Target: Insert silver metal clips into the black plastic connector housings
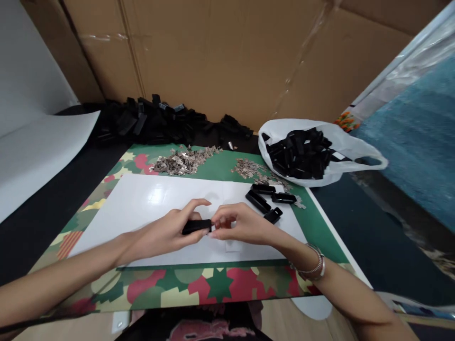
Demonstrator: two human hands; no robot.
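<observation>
My left hand (pixel 174 231) holds a small black plastic casing (pixel 195 227) between thumb and fingers, just above the white sheet (pixel 138 208). At the casing's right end, my right hand (pixel 245 222) has its fingertips pinched together. Whatever lies between those fingertips is too small and too hidden to name. Several similar black casings (pixel 258 201) lie loose to the right, beyond my right hand. Two heaps of small flat metal pieces are at the sheet's far edge, a left pile (pixel 185 161) and a right pile (pixel 249 168).
A white plastic bag (pixel 341 177) full of black casings stands at the back right. More black parts (pixel 138 121) are heaped along the cardboard wall (pixel 213 61). A patterned mat (pixel 192 291) lies under the sheet. Curved white sheeting (pixel 42 147) borders the left side.
</observation>
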